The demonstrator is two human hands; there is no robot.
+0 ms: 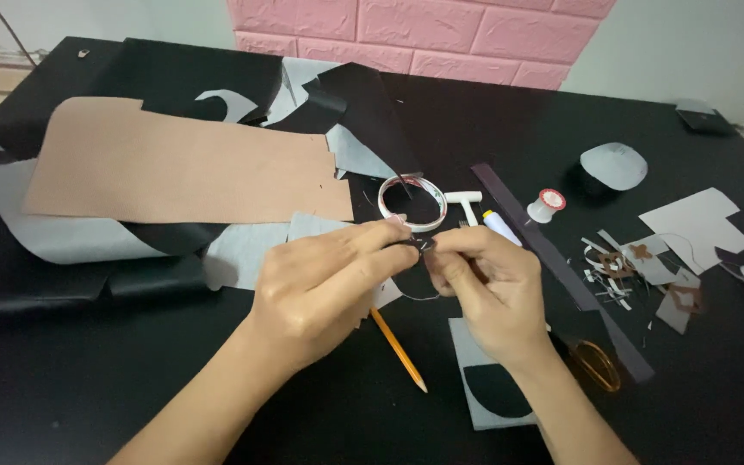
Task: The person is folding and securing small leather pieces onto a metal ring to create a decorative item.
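My left hand (pixel 325 280) and my right hand (pixel 488 284) meet at the middle of the black table (pixel 88 387). Both pinch a small dark piece (pixel 421 247) between their fingertips; what it is, I cannot tell. A thin dark thread (pixel 415 295) hangs below the fingers. Just beyond the fingertips lies a white tape ring (pixel 412 202). A yellow pencil (pixel 398 349) lies under my hands, its tip pointing toward me.
A large tan sheet (pixel 174 164) and black and grey sheets cover the left. A white T-shaped tool (pixel 465 201), a thread spool (pixel 547 205), a long dark strip (pixel 553 258), orange-handled scissors (pixel 596 362), a grey piece with a black half-round (pixel 488 383) and cut scraps (pixel 639 267) lie right.
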